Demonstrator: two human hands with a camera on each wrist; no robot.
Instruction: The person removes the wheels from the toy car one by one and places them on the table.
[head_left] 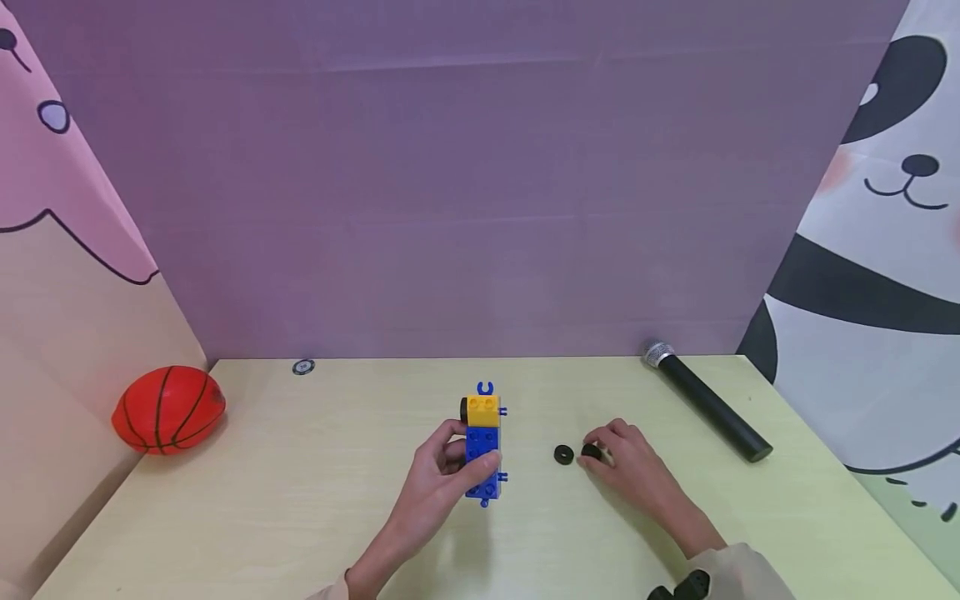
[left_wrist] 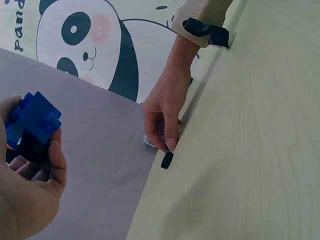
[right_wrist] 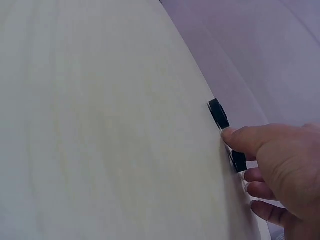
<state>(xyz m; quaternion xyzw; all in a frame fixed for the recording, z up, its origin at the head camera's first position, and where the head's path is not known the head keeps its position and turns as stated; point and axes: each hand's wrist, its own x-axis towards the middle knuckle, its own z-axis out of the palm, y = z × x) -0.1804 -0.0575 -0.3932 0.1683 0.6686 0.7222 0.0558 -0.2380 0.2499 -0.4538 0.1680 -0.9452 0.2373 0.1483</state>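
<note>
My left hand (head_left: 431,487) grips a toy car of blue and yellow building bricks (head_left: 482,438), thumb across its blue part. One black wheel (head_left: 463,409) sits on the car's left side by the yellow brick; bare blue axle pegs stick out on the right. Over the table to the right, my right hand (head_left: 637,471) pinches a loose black toy wheel (head_left: 592,451) between thumb and fingers, low at the tabletop. Just left of it lies another black wheel (head_left: 563,454), flat on the table. The right wrist view has both loose wheels, the farther one (right_wrist: 219,114) beyond the thumb tip.
A black microphone (head_left: 708,404) with a silver head lies at the back right of the table (head_left: 300,500). At the left edge is a red toy basketball (head_left: 169,410). A small round disc (head_left: 303,367) lies at the back edge, before the purple backdrop (head_left: 480,183).
</note>
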